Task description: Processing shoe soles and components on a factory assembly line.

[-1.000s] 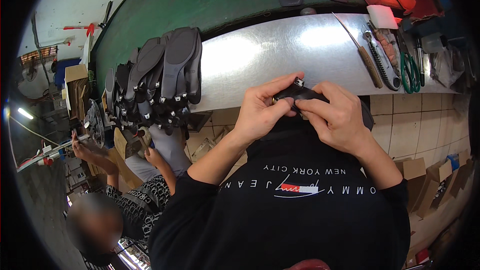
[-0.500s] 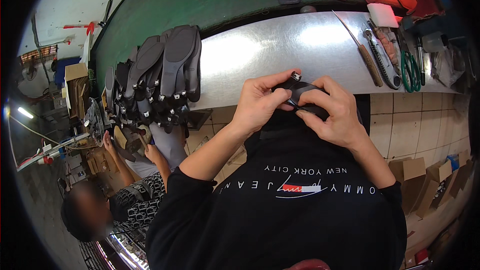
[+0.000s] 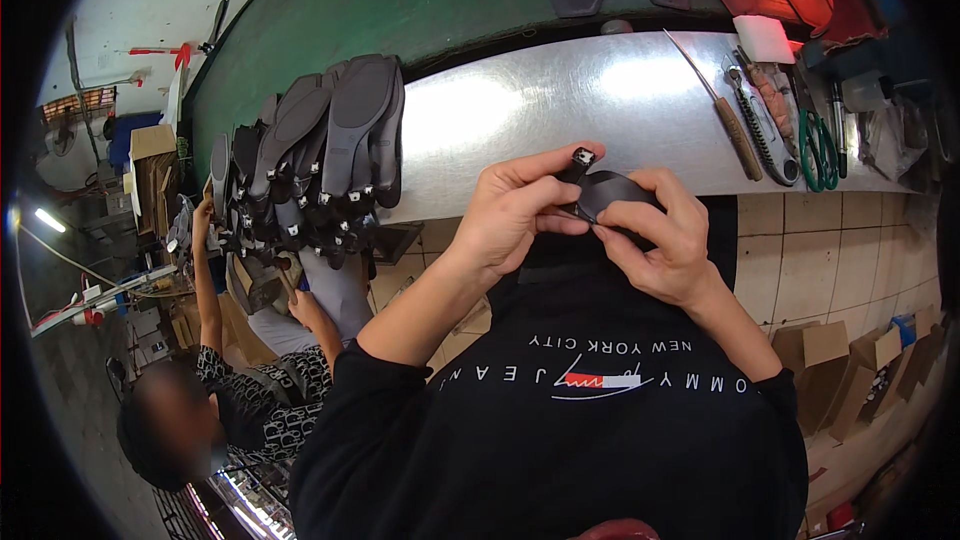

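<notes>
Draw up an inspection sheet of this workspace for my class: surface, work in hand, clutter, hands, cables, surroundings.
Surface: shiny metal bench with bright reflections; green table beyond it.
Work in hand: dark footwear piece, held between both hands.
Clutter: pile of dark soles at left; wooden-handled awl, cutter and green-handled scissors at right.
Left hand: pinches the piece near its pale-marked tip.
Right hand: grips the piece's right part.
Cables: thin pale cord, far left; its ends are unclear.
Surroundings: open cardboard boxes and tiled floor at right; co-worker at left.
</notes>
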